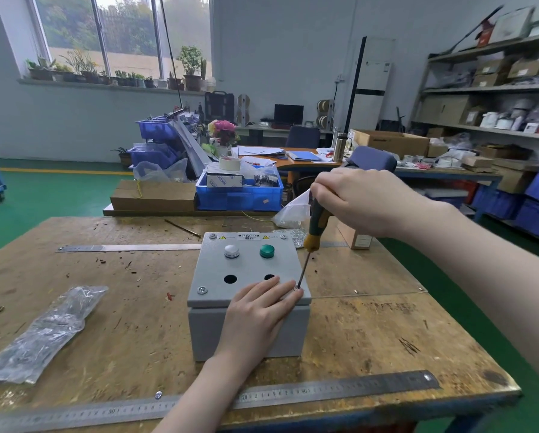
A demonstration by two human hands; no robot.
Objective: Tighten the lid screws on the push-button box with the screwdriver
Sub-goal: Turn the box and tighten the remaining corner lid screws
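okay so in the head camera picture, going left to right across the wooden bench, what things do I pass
Clear plastic bag → grey push-button box with the left hand flat on its lid → screwdriver in the right hand → small cardboard box.

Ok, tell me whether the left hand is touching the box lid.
Touching. The head view shows the left hand lying flat on the grey lid, fingers spread beside the screwdriver tip.

Box lid label [249, 236]: "B602"; steel ruler [324, 390]: 50, 70, 80.
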